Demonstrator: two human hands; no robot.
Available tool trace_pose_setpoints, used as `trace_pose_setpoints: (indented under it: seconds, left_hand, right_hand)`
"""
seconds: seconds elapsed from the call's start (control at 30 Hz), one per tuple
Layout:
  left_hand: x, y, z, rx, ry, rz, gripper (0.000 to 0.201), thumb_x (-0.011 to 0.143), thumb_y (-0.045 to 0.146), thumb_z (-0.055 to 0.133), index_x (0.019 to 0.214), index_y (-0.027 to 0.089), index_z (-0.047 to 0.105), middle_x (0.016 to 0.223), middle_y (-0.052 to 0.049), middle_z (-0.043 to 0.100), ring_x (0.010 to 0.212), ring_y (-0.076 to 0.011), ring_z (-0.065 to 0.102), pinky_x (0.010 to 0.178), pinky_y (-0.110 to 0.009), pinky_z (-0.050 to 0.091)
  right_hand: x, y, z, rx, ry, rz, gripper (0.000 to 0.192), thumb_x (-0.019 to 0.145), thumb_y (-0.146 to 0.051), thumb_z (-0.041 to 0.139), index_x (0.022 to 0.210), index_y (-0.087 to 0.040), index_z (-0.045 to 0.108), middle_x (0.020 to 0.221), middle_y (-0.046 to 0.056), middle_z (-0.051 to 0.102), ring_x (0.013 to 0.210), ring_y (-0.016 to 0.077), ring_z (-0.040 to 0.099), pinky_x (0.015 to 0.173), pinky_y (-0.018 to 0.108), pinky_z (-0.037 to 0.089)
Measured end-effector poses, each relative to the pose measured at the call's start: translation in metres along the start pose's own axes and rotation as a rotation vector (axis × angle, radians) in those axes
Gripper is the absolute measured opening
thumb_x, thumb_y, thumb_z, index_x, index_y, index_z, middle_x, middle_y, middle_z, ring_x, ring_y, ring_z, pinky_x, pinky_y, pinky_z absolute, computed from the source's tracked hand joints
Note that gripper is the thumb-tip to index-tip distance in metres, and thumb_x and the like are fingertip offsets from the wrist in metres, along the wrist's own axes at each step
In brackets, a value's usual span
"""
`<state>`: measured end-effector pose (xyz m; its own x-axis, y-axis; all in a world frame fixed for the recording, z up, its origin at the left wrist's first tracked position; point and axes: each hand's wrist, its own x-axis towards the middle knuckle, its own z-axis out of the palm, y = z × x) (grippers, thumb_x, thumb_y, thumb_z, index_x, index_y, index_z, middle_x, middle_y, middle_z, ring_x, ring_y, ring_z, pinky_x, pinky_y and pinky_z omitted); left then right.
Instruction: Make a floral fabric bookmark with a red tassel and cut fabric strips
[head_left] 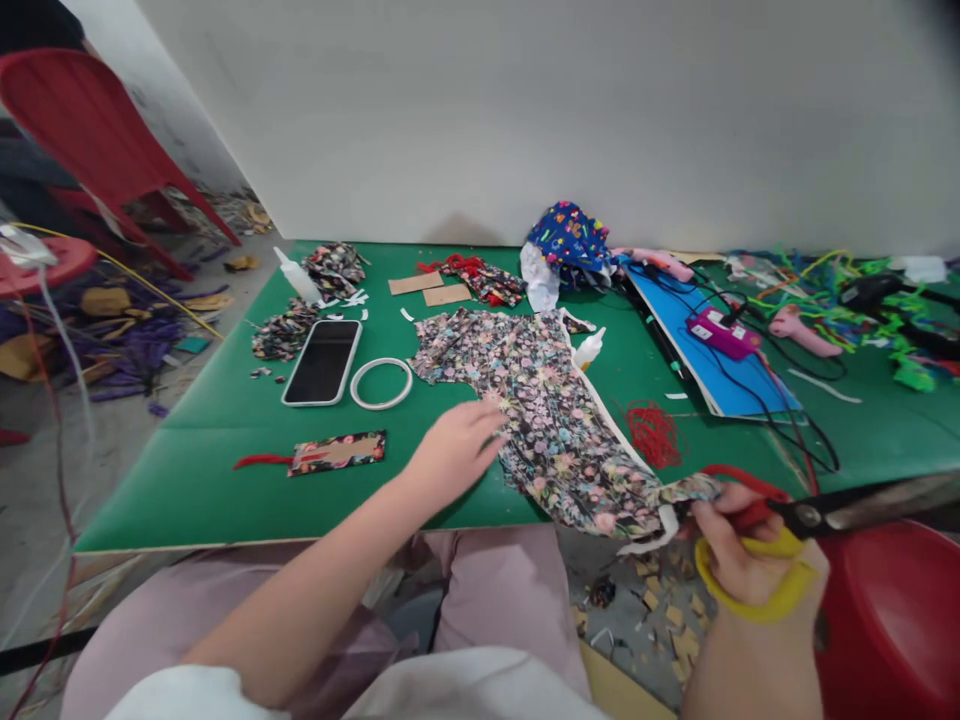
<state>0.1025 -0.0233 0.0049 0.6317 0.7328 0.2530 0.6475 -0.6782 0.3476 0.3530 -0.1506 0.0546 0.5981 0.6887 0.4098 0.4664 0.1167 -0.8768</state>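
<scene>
I am at the cutting step, I judge: my right hand (739, 560) has its fingers through the yellow and red handles of the scissors (806, 515), closed around them, and it also pinches the near corner of the floral cloth (555, 420) where that corner hangs off the front edge of the green worktop (210, 470). The blades point away to my right, clear of the cloth, and I cannot tell how far apart they stand. My left hand (454, 450) lies flat and loose on the left edge of the same cloth, pressing it down, holding nothing.

The cloth spreads from the middle of the worktop down toward me, so it runs between my two hands, with a white strip along its right border. The next move, as I see it, calls for turning the blades back to the cloth edge while the left hand keeps the cloth taut and flat.

A phone (322, 362) and a white ring (381, 383) lie to the left of the cloth, a small glue bottle (589, 348) just beside its far right edge.
</scene>
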Motion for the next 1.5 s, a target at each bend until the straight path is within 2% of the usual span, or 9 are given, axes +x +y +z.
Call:
trace_pose_setpoints:
  seconds: [0.07,0.17,0.37,0.57,0.73,0.9,1.2,1.37,1.5]
  left_hand:
    - [-0.01,0.015,0.01,-0.043,-0.077,0.132,0.03,0.089,0.036,0.046,0.108,0.019,0.062,0.115,-0.009,0.063,0.111,-0.0208,0.056,0.097,-0.037,0.045]
    - [-0.019,0.026,0.023,0.01,-0.127,0.142,0.04,0.087,0.043,0.048,0.117,0.018,0.058,0.126,-0.013,0.056,0.119,-0.0261,0.05,0.099,-0.042,0.043]
    - [-0.009,0.01,0.019,0.086,-0.168,0.079,0.037,0.089,0.039,0.047,0.118,0.018,0.057,0.128,-0.012,0.055,0.121,-0.0245,0.049,0.104,-0.045,0.036]
    - [0.036,-0.013,0.013,0.084,-0.112,0.027,0.036,0.094,0.033,0.033,0.109,0.017,0.062,0.115,-0.008,0.064,0.108,-0.0189,0.058,0.098,-0.035,0.042]
    - [0.085,-0.028,0.037,0.119,-0.096,0.025,0.046,0.088,0.041,0.048,0.125,0.014,0.052,0.133,-0.014,0.05,0.123,-0.025,0.047,0.103,-0.037,0.037]
    - [0.104,-0.047,0.052,0.151,-0.106,0.006,0.039,0.091,0.034,0.043,0.123,0.015,0.051,0.135,-0.012,0.048,0.127,-0.0222,0.042,0.103,-0.034,0.037]
    - [0.128,-0.08,0.045,0.241,-0.086,-0.093,0.033,0.087,0.034,0.054,0.114,0.015,0.053,0.114,-0.008,0.056,0.097,-0.0193,0.058,0.082,-0.041,0.05]
    - [0.138,-0.09,0.034,0.307,-0.075,-0.101,0.025,0.092,0.022,0.04,0.092,0.01,0.062,0.096,-0.011,0.062,0.1,-0.0207,0.057,0.089,-0.038,0.047]
    - [0.148,-0.109,0.026,0.354,-0.073,-0.136,0.027,0.089,0.03,0.05,0.108,0.013,0.056,0.11,-0.009,0.059,0.1,-0.0202,0.057,0.085,-0.041,0.049]
  right_hand:
    - [-0.005,0.009,-0.003,-0.051,-0.049,0.004,0.033,0.062,-0.043,0.074,0.061,-0.019,0.051,0.053,-0.002,0.055,0.032,0.0108,0.05,0.032,0.024,0.044]
    - [-0.01,0.02,-0.007,-0.143,-0.064,-0.013,0.028,0.063,-0.041,0.074,0.065,-0.018,0.058,0.055,0.0,0.06,0.037,0.0121,0.055,0.036,0.023,0.048]
    - [-0.012,0.025,-0.013,-0.173,0.01,-0.055,0.023,0.067,-0.037,0.071,0.07,-0.017,0.058,0.059,0.0,0.062,0.043,0.0121,0.058,0.041,0.022,0.049]
    - [-0.012,0.041,-0.021,-0.156,-0.052,-0.02,0.021,0.069,-0.036,0.069,0.07,-0.017,0.06,0.056,0.0,0.062,0.04,0.0124,0.057,0.041,0.023,0.048]
    - [-0.016,0.055,-0.019,-0.043,-0.06,0.009,0.028,0.064,-0.043,0.072,0.067,-0.018,0.06,0.065,0.003,0.066,0.063,0.0194,0.066,0.059,0.03,0.055]
    - [-0.02,0.053,-0.017,0.025,-0.067,0.059,0.028,0.066,-0.044,0.071,0.072,-0.019,0.061,0.072,0.004,0.067,0.072,0.0199,0.066,0.069,0.035,0.055]
    - [-0.018,0.051,-0.018,-0.041,-0.269,0.146,0.021,0.071,-0.038,0.067,0.078,-0.019,0.061,0.073,0.007,0.069,0.067,0.0199,0.067,0.067,0.03,0.056]
    - [-0.021,0.052,-0.015,-0.012,-0.373,0.161,0.009,0.074,-0.025,0.063,0.08,-0.021,0.057,0.081,0.006,0.071,0.075,0.0195,0.068,0.072,0.03,0.054]
    - [-0.026,0.056,-0.012,-0.134,-0.551,0.156,0.004,0.076,-0.022,0.057,0.078,-0.02,0.058,0.075,0.003,0.068,0.066,0.0158,0.064,0.063,0.025,0.051]
